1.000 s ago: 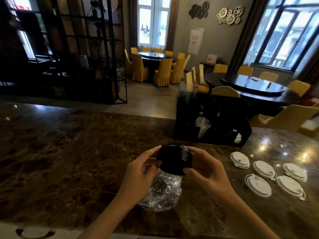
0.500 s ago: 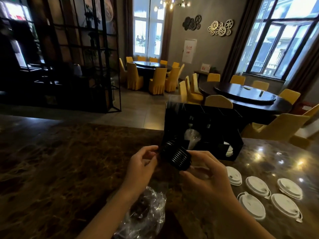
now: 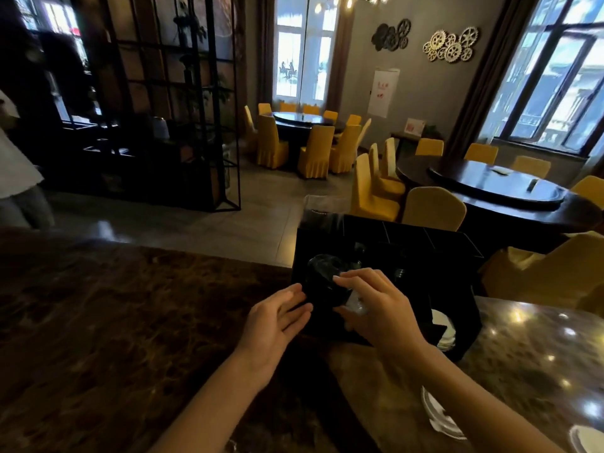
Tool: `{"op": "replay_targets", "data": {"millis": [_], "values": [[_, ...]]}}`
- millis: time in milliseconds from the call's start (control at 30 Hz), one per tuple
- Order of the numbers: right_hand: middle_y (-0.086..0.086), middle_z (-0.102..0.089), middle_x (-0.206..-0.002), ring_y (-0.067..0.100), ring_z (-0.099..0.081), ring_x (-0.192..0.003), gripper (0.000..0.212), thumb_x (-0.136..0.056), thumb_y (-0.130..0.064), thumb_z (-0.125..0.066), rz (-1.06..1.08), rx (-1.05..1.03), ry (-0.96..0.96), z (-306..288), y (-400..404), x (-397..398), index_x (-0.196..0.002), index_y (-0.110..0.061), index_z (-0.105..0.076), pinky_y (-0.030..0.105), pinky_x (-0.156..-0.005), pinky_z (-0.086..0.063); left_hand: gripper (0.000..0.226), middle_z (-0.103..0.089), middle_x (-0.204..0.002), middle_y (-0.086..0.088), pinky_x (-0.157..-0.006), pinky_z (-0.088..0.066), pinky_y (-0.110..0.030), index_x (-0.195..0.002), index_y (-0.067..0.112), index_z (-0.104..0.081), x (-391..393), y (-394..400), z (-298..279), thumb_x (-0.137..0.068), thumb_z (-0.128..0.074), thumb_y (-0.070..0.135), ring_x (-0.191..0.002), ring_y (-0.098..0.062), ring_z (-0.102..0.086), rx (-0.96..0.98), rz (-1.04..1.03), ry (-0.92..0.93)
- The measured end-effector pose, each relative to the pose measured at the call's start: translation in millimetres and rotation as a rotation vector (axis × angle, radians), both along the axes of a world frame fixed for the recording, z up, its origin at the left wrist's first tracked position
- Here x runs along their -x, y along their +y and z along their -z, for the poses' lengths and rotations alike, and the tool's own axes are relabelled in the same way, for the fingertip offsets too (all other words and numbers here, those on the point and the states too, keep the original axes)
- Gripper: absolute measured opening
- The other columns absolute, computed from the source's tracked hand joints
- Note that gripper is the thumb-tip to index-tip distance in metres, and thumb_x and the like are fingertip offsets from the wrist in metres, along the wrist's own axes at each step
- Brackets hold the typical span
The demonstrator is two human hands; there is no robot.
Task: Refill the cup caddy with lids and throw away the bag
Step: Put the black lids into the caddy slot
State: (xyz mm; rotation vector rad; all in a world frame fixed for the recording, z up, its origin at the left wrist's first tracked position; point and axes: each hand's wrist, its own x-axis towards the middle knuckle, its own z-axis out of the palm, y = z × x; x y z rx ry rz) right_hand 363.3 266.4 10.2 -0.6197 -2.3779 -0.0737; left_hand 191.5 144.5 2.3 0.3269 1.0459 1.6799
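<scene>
A black cup caddy (image 3: pixel 425 256) stands on the brown marble counter (image 3: pixel 114 322), with round openings in its front. A stack of black lids (image 3: pixel 325 289) is at the caddy's left front opening. My right hand (image 3: pixel 376 308) grips the stack from the right, thumb below and fingers on top. My left hand (image 3: pixel 277 318) touches the stack's left side with fingers spread. A clear cup shows behind my right fingers. The plastic bag is out of view below the frame.
White lids (image 3: pixel 441 416) lie on the counter at the lower right, and more sit in the caddy's right opening (image 3: pixel 444 331). Yellow chairs and round dark tables fill the room beyond. A person in white stands at the far left edge (image 3: pixel 16 165).
Both hands carried the black lid stack up off the bag and forward to the caddy's left opening. The view tilted up, so the bag dropped out of sight.
</scene>
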Motion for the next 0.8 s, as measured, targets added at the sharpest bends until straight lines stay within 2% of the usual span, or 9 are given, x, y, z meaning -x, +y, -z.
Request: {"op": "replay_targets", "data": {"millis": [167, 300, 433, 600, 800], "values": [[-0.002, -0.067, -0.123, 0.022, -0.066, -0.114, 0.059, -0.071, -0.026, -0.093, 0.024, 0.008, -0.160, 16, 44, 29, -0.126, -0.025, -0.069, 0.037, -0.065, -0.065, 0.039, -0.068, -0.123, -0.009, -0.084, -0.055, -0.031, -0.139, 0.012, -0.055, 2, 40, 15, -0.107, -0.041, 0.030, -0.112, -0.025, -0.067, 0.121, -0.023, 0.116], [-0.005, -0.065, -0.122, 0.018, -0.064, -0.111, 0.052, -0.076, -0.027, -0.088, -0.003, 0.031, -0.226, 34, 68, 47, -0.125, -0.026, -0.068, 0.030, -0.058, -0.062, 0.046, -0.067, -0.122, -0.011, -0.087, -0.053, -0.033, -0.146, 0.012, -0.049, 6, 57, 30, -0.107, -0.040, 0.036, -0.113, -0.027, -0.064, 0.182, -0.011, 0.069], [-0.002, -0.066, -0.118, 0.021, -0.064, -0.105, 0.050, -0.074, -0.025, -0.088, -0.045, 0.067, -0.255, 48, 76, 59, -0.120, -0.023, -0.069, 0.026, -0.052, -0.056, 0.052, -0.064, -0.127, -0.015, -0.089, -0.052, -0.033, -0.150, 0.013, -0.042, 10, 67, 42, -0.106, -0.040, 0.041, -0.116, -0.028, -0.062, 0.209, -0.003, 0.012], [0.002, -0.065, -0.121, 0.024, -0.062, -0.108, 0.051, -0.075, -0.021, -0.087, -0.039, 0.109, -0.263, 61, 79, 66, -0.123, -0.020, -0.069, 0.029, -0.061, -0.057, 0.056, -0.058, -0.131, -0.017, -0.089, -0.053, -0.031, -0.152, 0.013, -0.039, 11, 71, 50, -0.105, -0.043, 0.043, -0.117, -0.027, -0.062, 0.239, 0.037, 0.030], [0.002, -0.062, -0.127, 0.026, -0.057, -0.115, 0.050, -0.081, -0.025, -0.084, -0.039, 0.210, -0.266, 64, 86, 68, -0.128, -0.022, -0.067, 0.036, -0.082, -0.058, 0.054, -0.058, -0.136, -0.018, -0.095, -0.051, -0.032, -0.154, 0.015, -0.037, 8, 77, 57, -0.106, -0.043, 0.038, -0.118, -0.026, -0.063, 0.256, 0.045, 0.103]]}}
